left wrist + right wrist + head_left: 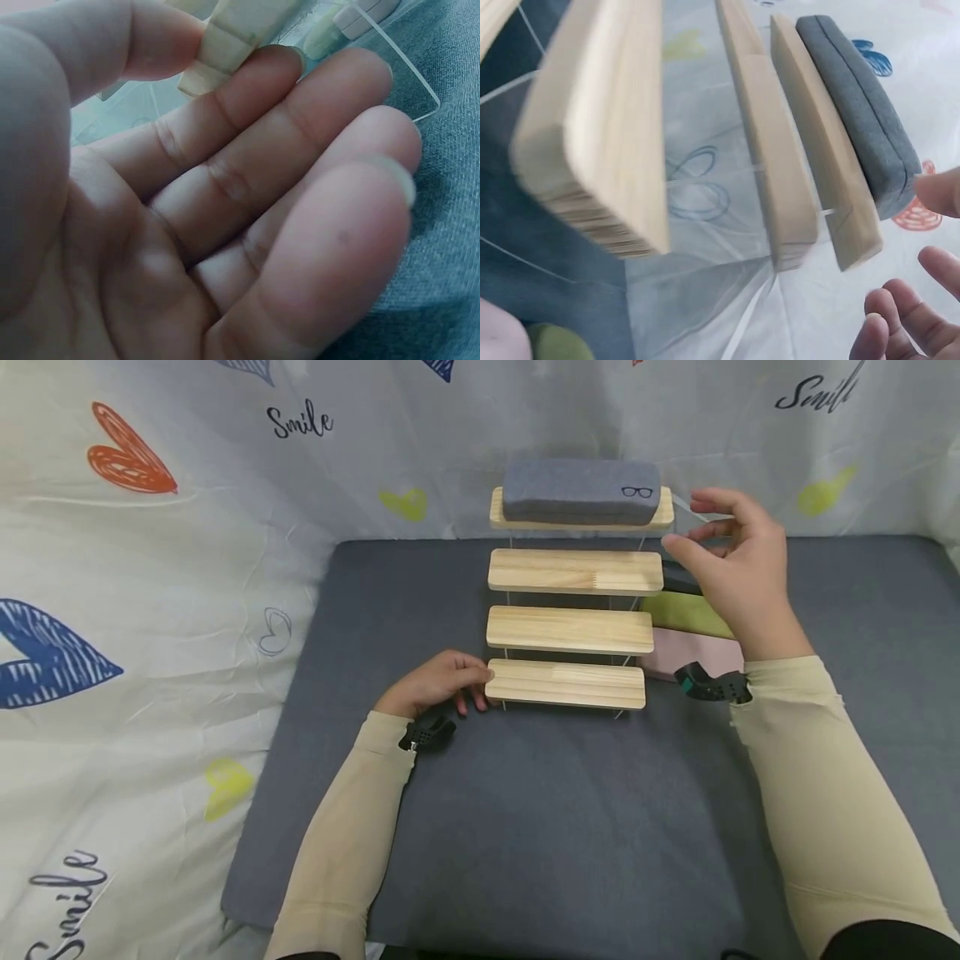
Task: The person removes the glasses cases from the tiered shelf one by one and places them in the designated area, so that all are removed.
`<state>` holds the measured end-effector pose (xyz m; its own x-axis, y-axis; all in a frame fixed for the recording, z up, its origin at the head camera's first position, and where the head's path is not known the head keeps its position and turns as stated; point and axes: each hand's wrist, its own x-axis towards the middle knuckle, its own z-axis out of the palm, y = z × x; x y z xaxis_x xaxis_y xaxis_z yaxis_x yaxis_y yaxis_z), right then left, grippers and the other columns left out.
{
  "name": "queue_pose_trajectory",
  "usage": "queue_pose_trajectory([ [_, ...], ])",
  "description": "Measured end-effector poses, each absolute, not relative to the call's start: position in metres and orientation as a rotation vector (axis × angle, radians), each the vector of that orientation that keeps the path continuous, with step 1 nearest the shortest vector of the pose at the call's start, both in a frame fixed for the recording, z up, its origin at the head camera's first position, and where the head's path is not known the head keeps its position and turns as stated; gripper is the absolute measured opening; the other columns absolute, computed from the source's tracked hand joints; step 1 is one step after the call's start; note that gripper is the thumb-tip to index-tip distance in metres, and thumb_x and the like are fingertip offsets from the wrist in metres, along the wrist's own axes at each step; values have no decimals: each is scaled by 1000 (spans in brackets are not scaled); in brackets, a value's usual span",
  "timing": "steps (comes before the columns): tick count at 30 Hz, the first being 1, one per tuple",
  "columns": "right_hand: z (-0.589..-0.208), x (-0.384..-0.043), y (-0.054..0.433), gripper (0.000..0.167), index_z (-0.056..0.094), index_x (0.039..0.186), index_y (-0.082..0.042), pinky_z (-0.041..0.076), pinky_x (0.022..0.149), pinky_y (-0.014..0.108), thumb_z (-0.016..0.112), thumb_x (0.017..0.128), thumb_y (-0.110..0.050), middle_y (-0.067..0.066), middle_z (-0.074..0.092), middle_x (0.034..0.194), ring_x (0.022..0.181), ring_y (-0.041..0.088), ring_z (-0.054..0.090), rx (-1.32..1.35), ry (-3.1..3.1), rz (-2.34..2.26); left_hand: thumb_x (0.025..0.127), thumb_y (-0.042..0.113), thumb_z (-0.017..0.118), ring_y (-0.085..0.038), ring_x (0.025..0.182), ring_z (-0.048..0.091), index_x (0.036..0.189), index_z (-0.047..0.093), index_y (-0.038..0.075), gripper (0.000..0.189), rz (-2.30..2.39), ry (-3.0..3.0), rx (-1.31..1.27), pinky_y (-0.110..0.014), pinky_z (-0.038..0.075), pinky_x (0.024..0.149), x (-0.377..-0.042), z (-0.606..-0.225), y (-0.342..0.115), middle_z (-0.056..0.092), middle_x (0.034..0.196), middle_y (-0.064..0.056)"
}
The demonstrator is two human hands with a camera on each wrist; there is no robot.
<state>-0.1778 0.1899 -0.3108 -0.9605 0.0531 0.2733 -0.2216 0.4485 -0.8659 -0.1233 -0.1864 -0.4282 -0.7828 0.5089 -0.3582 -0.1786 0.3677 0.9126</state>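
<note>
A four-tier display rack point(570, 631) of pale wooden boards with clear side panels stands on the grey cloth. On its top board lies a grey glasses case point(577, 493) with a small spectacles print. My left hand point(442, 681) pinches the left end of the lowest board between thumb and index finger; the wrist view shows that board end point(225, 49) between them. My right hand point(742, 556) hovers beside the rack's right end, fingers spread and bent slightly, holding nothing. In the right wrist view its thumb is close to the case's end; whether they touch is unclear.
To the rack's right, partly behind it, lie a pink case point(693, 652), a green case point(686, 612) and a black item point(678, 577), partly hidden by my right hand. A white patterned sheet point(187, 543) hangs behind and left of the grey cloth point(562, 827).
</note>
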Motion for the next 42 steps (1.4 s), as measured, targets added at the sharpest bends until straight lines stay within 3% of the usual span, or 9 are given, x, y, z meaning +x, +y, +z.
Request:
queue_pose_trajectory([
  [6, -300, -181, 187, 66, 57, 151, -24, 46, 84, 21, 82, 90, -19, -3, 55, 147, 104, 3, 56, 169, -2517, 1512, 105, 28, 60, -21, 73, 70, 104, 80, 3, 32, 1453, 2022, 293, -31, 57, 57, -124, -428, -186, 77, 84, -12],
  [20, -283, -190, 178, 85, 41, 161, -29, 42, 60, 20, 84, 89, -15, 2, 43, 160, 68, 4, 57, 283, -2630, 1532, 105, 27, 60, -21, 74, 70, 102, 80, 3, 32, 1468, 2011, 305, -30, 57, 56, -123, -428, -187, 78, 86, -11],
  [31, -282, -201, 172, 91, 33, 165, -32, 41, 58, 20, 83, 91, -17, 2, 37, 167, 58, 5, 50, 321, -2671, 1557, 105, 28, 60, -22, 75, 71, 104, 80, 3, 32, 1466, 2011, 304, -31, 57, 57, -124, -429, -187, 78, 87, -12],
  [36, -283, -203, 168, 95, 29, 167, -33, 44, 58, 19, 84, 90, -21, 1, 32, 170, 55, 5, 56, 317, -2687, 1560, 105, 28, 60, -22, 75, 71, 105, 80, 3, 32, 1464, 2013, 309, -31, 57, 57, -124, -427, -186, 78, 88, -11],
  [42, -282, -207, 166, 96, 25, 166, -39, 39, 56, 23, 84, 91, -28, -4, 27, 172, 46, 12, 34, 301, -2746, 1505, 105, 27, 59, -20, 74, 71, 105, 79, 1, 32, 1464, 2011, 302, -30, 56, 56, -124, -428, -185, 78, 86, -10],
])
